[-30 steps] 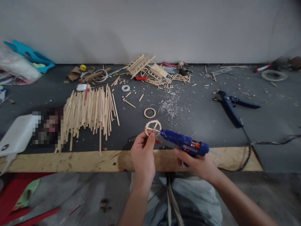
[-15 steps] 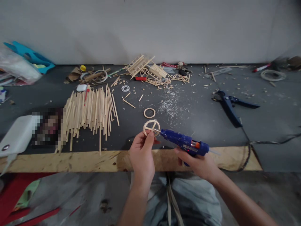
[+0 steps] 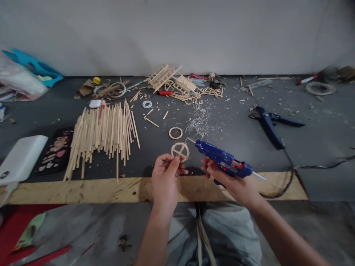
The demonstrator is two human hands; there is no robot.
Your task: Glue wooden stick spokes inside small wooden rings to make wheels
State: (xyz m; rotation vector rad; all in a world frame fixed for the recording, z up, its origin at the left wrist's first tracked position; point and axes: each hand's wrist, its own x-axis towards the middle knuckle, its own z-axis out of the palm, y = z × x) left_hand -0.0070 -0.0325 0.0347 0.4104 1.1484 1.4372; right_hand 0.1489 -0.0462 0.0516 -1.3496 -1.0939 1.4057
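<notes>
My left hand (image 3: 167, 173) pinches the lower edge of a small wooden wheel (image 3: 181, 150), a ring with crossed sticks inside it. In my right hand (image 3: 226, 177) is a blue glue gun (image 3: 219, 157), its tip pointing up and left, a short gap from the wheel. A thin strand shows near the tip. Just beyond the wheel, a plain wooden ring (image 3: 175, 133) lies flat on the dark table mat (image 3: 155, 155).
Many thin wooden sticks (image 3: 107, 129) lie at left, beside a dark patterned phone (image 3: 55, 151) and a white device (image 3: 23, 157). Wooden lattice pieces (image 3: 172, 81) sit at the back. A dark-handled cutter (image 3: 269, 127) rests at right, near a cable (image 3: 290, 184).
The glue gun has moved up and right, away from the wheel, and its tip has left the wheel. The crossed sticks now show more fully.
</notes>
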